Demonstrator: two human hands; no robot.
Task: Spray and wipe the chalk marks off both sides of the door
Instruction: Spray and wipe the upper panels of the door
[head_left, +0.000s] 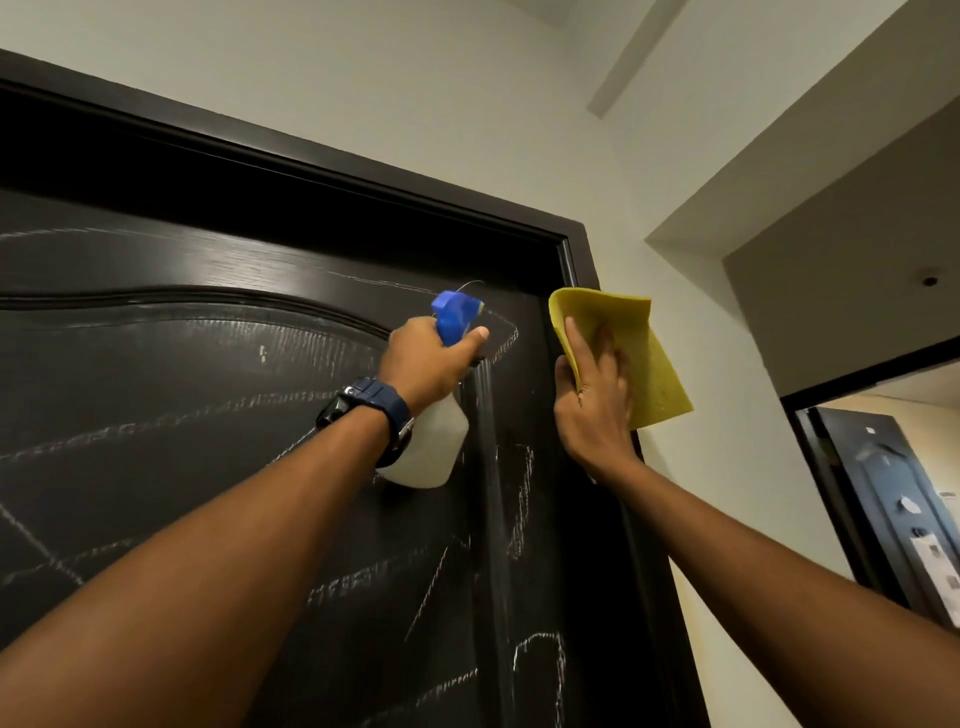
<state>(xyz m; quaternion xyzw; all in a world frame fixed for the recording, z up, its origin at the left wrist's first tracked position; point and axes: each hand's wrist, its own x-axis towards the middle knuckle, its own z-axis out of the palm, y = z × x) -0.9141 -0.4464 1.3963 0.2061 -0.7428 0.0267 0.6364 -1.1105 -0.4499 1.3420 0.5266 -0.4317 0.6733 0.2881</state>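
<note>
My left hand (431, 364) is curled tight round the spray bottle (434, 441) at frame centre, my right hand (597, 400) pinching the yellow cloth (644, 353) beside it — overspray could run chalk marks (524, 499) down the door (208, 415) in streaks — or the cloth could slip.

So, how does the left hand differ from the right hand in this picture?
The left hand grips a spray bottle by its blue head, fingers curled; the right hand holds a yellow cloth, fingers fairly straight. A blue watch sits at the left wrist; the right wrist is bare. Both are raised near the door.
</note>
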